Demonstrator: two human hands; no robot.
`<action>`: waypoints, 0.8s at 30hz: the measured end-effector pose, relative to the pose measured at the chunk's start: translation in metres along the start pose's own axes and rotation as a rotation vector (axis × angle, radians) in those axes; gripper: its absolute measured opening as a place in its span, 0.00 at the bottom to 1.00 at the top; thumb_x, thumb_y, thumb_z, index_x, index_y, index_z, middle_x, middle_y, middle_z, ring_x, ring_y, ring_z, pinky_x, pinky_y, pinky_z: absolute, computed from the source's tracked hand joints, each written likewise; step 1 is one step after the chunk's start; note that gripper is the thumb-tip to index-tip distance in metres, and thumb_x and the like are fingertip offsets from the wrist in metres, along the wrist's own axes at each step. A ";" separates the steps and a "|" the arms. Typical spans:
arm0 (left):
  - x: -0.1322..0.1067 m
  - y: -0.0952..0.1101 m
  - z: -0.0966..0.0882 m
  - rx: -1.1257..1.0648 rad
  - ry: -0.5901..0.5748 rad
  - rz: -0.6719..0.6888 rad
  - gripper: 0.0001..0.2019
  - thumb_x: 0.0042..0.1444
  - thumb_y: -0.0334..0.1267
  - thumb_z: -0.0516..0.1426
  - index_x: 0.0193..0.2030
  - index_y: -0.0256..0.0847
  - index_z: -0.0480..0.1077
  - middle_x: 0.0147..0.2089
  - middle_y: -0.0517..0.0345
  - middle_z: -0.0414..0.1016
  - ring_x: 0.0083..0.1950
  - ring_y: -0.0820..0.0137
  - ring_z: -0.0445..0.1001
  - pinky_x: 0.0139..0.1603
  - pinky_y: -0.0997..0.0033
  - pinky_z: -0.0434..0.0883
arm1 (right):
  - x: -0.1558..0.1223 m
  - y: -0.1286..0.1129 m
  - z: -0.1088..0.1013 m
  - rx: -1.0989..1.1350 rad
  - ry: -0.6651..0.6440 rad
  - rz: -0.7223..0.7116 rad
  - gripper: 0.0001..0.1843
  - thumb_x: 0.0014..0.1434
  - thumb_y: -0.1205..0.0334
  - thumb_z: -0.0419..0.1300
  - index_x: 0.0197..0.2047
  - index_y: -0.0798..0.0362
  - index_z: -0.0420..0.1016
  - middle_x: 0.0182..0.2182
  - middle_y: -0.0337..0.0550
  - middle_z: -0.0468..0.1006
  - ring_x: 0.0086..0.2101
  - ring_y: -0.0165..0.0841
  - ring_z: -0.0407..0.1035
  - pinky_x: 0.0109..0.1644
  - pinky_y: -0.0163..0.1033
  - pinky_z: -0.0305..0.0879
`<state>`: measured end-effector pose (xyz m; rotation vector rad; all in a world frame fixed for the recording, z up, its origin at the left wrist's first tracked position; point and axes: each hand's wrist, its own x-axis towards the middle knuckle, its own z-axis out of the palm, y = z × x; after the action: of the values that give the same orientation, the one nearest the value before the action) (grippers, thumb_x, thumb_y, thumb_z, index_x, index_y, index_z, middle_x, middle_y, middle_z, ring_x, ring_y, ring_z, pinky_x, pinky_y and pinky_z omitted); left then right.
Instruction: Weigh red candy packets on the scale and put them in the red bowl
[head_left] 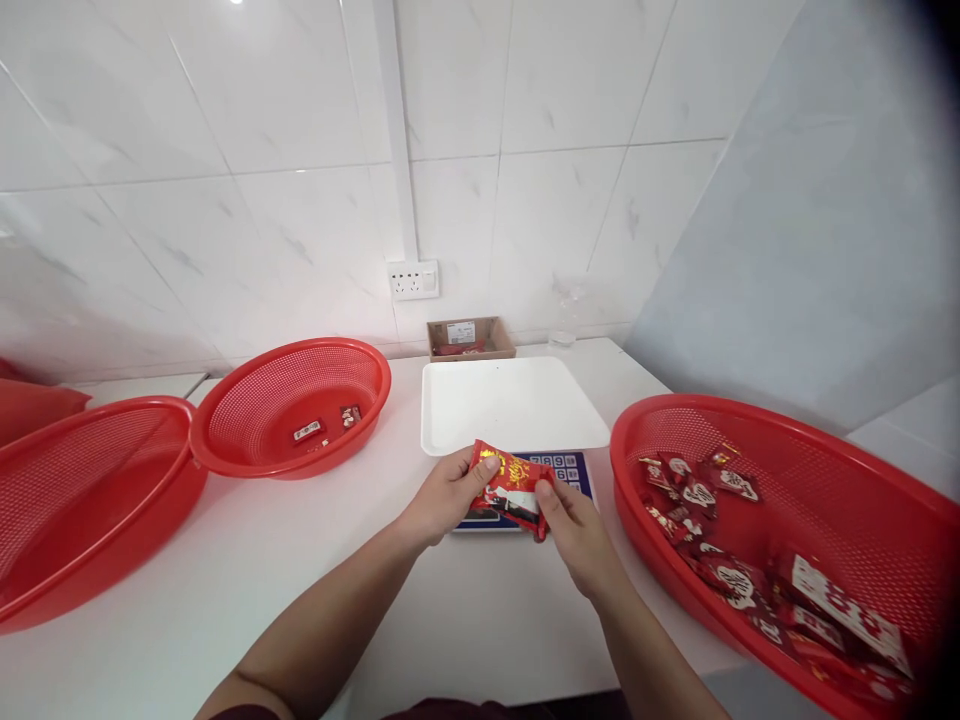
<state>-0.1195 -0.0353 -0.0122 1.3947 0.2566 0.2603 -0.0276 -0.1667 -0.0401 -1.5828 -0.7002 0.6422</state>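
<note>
A red snack packet with yellow lettering is held between both hands in front of the scale. My left hand is closed on its left end, thumb on top. At the right end, my right hand grips the packet's edge with the thumb pressed on it. Behind and partly under the packet is a weighing scale with a white pan and a blue keypad. The scale's display is mostly hidden by the packet and hands.
On the right, a red plastic basket contains several red packets. Another red basket at left holds a few small packets, beside a further red basket. A cardboard box, a clear plastic container and a wall socket are at the back.
</note>
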 end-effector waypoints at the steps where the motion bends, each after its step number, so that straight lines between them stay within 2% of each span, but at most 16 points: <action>1: 0.000 0.001 0.000 0.016 -0.009 0.008 0.20 0.53 0.55 0.53 0.38 0.36 0.67 0.32 0.56 0.72 0.33 0.68 0.71 0.37 0.68 0.69 | -0.001 0.000 0.001 -0.014 -0.067 0.021 0.24 0.53 0.38 0.49 0.28 0.53 0.68 0.19 0.38 0.70 0.21 0.30 0.63 0.24 0.34 0.58; 3: -0.001 0.001 -0.001 0.058 -0.010 0.023 0.20 0.54 0.54 0.52 0.36 0.36 0.66 0.31 0.57 0.70 0.31 0.70 0.69 0.33 0.71 0.68 | -0.003 -0.002 0.003 -0.057 -0.141 0.026 0.25 0.53 0.39 0.50 0.23 0.53 0.66 0.17 0.37 0.68 0.20 0.29 0.61 0.22 0.33 0.56; 4: -0.001 0.000 -0.002 0.082 0.001 0.024 0.20 0.54 0.54 0.52 0.36 0.36 0.66 0.30 0.58 0.69 0.30 0.72 0.69 0.32 0.73 0.67 | -0.004 -0.004 0.003 -0.079 -0.128 0.012 0.25 0.53 0.39 0.50 0.21 0.53 0.65 0.16 0.37 0.68 0.20 0.29 0.62 0.23 0.33 0.56; 8: 0.000 -0.009 0.000 0.141 -0.016 -0.017 0.20 0.52 0.55 0.53 0.36 0.36 0.64 0.27 0.61 0.64 0.27 0.75 0.64 0.25 0.77 0.63 | -0.008 -0.011 0.006 -0.085 0.045 -0.063 0.24 0.53 0.40 0.50 0.19 0.52 0.65 0.15 0.38 0.68 0.20 0.30 0.62 0.24 0.35 0.59; 10: 0.000 -0.012 0.002 0.113 -0.044 -0.004 0.20 0.52 0.55 0.53 0.33 0.36 0.64 0.23 0.62 0.62 0.24 0.76 0.61 0.24 0.78 0.61 | -0.009 -0.012 0.008 -0.055 0.090 -0.079 0.24 0.52 0.40 0.51 0.20 0.52 0.66 0.16 0.39 0.69 0.20 0.30 0.62 0.24 0.35 0.60; 13: 0.001 -0.012 0.005 0.031 -0.028 0.044 0.19 0.52 0.53 0.55 0.31 0.35 0.64 0.22 0.64 0.61 0.21 0.79 0.58 0.23 0.79 0.58 | -0.011 -0.009 0.011 -0.023 0.130 -0.066 0.24 0.51 0.39 0.52 0.20 0.52 0.67 0.16 0.39 0.69 0.19 0.29 0.62 0.23 0.35 0.59; 15: 0.000 -0.009 0.007 -0.001 -0.027 0.061 0.18 0.51 0.52 0.56 0.31 0.35 0.64 0.23 0.63 0.62 0.21 0.78 0.61 0.23 0.78 0.57 | -0.012 -0.005 0.013 -0.008 0.114 -0.050 0.26 0.51 0.38 0.51 0.19 0.53 0.67 0.15 0.39 0.68 0.18 0.28 0.61 0.22 0.34 0.58; 19: -0.002 0.002 0.007 -0.051 -0.143 0.069 0.18 0.53 0.52 0.55 0.33 0.35 0.64 0.24 0.59 0.67 0.22 0.73 0.68 0.22 0.77 0.59 | -0.011 0.002 0.014 0.033 0.013 -0.049 0.28 0.50 0.36 0.51 0.22 0.54 0.68 0.16 0.40 0.70 0.18 0.28 0.61 0.20 0.33 0.56; 22: -0.001 0.005 0.006 -0.053 -0.105 0.071 0.17 0.51 0.50 0.57 0.31 0.35 0.64 0.23 0.60 0.67 0.21 0.76 0.66 0.21 0.78 0.58 | -0.012 -0.002 0.015 0.033 -0.006 -0.076 0.24 0.51 0.39 0.53 0.23 0.54 0.69 0.18 0.40 0.71 0.20 0.28 0.63 0.21 0.32 0.57; 24: 0.000 0.003 0.007 -0.052 -0.081 0.084 0.17 0.51 0.49 0.58 0.32 0.34 0.65 0.23 0.61 0.67 0.21 0.77 0.65 0.22 0.79 0.57 | -0.013 -0.007 0.015 0.005 0.048 -0.123 0.23 0.52 0.42 0.54 0.21 0.53 0.68 0.16 0.39 0.69 0.19 0.28 0.62 0.21 0.33 0.57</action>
<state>-0.1179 -0.0411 -0.0081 1.3628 0.1233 0.2774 -0.0477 -0.1656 -0.0350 -1.5328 -0.7531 0.5135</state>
